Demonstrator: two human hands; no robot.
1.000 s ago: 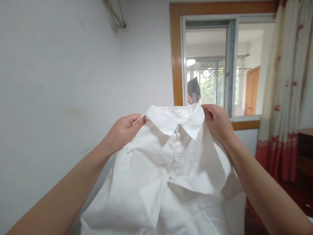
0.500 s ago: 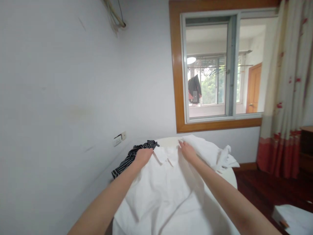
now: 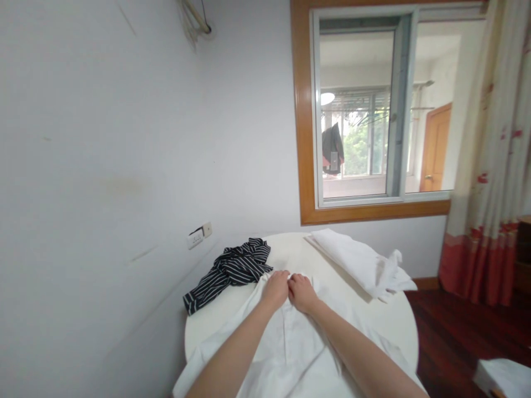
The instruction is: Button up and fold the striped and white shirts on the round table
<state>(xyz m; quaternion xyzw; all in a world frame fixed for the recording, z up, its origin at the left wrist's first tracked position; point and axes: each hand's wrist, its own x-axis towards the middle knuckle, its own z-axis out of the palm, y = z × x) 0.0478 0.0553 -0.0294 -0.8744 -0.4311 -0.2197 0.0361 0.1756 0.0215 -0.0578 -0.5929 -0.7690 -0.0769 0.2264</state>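
Note:
A white collared shirt (image 3: 290, 348) lies spread on a round white table (image 3: 394, 320), its collar end pointing away from me. My left hand (image 3: 276, 288) and my right hand (image 3: 302, 292) rest side by side on the collar area, knuckles touching. Both have their fingers curled down and pressed into the white cloth at the neck. The collar itself is hidden under my hands.
A black-and-white striped garment (image 3: 232, 270) lies crumpled at the table's left edge against the wall. Another white garment (image 3: 360, 262) lies at the far right of the table. A wood-framed window (image 3: 365, 116), a flowered curtain (image 3: 493, 166) and dark red floor (image 3: 448, 342) are to the right.
The shirt, held up by the collar a second ago, now lies on the table. My hands moved from the collar's two ends to meet at its middle, and pulled it nearer to me.

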